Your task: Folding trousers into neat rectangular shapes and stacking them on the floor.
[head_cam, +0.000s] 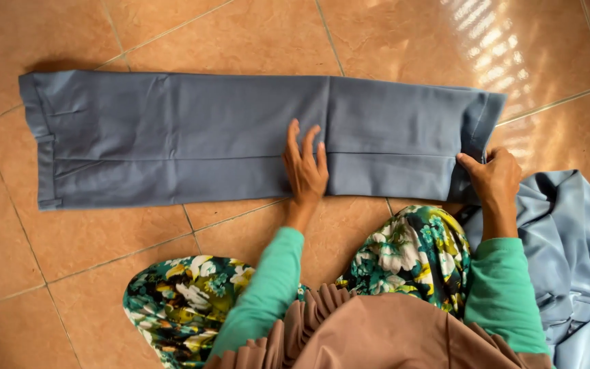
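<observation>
A pair of grey-blue trousers (pixel 172 137) lies flat and folded lengthwise on the floor, waistband at the left. My left hand (pixel 305 167) presses flat on the cloth near the middle, fingers spread, at a crease across the legs. My right hand (pixel 492 179) pinches the hem end of the trousers at the right, thumb on top.
The floor is orange-brown tile (pixel 104 246) with grout lines. A heap of light blue cloth (pixel 578 246) lies at the right beside my knee. My knees in floral fabric (pixel 411 249) and green sleeves fill the lower frame.
</observation>
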